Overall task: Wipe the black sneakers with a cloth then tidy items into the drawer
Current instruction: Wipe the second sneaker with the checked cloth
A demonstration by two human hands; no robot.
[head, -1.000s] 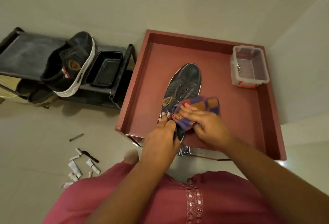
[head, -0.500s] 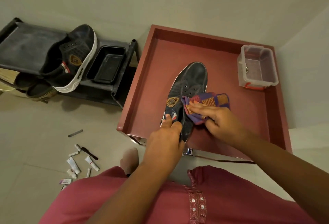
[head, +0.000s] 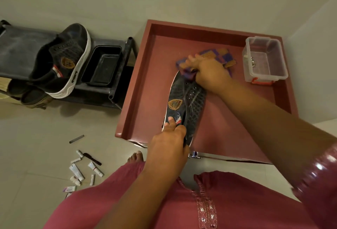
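A black sneaker (head: 184,99) with a gold badge lies on the red cabinet top (head: 156,75), toe pointing away from me. My left hand (head: 169,145) grips its heel end. My right hand (head: 209,73) presses a purple and orange checked cloth (head: 217,58) onto the toe, which the hand and cloth hide. The second black sneaker (head: 62,61), with a white sole, rests tilted on a dark shoe rack (head: 20,46) at the left.
A clear plastic box (head: 264,63) sits at the cabinet top's right back corner. A black tray (head: 103,66) lies on the rack. Several small tubes (head: 80,170) and a dark stick (head: 76,139) are scattered on the floor at the left. A metal drawer handle (head: 196,154) shows below the cabinet's front edge.
My right hand has slid the cloth from the sneaker's middle up to its toe. My left hand stays on the heel.
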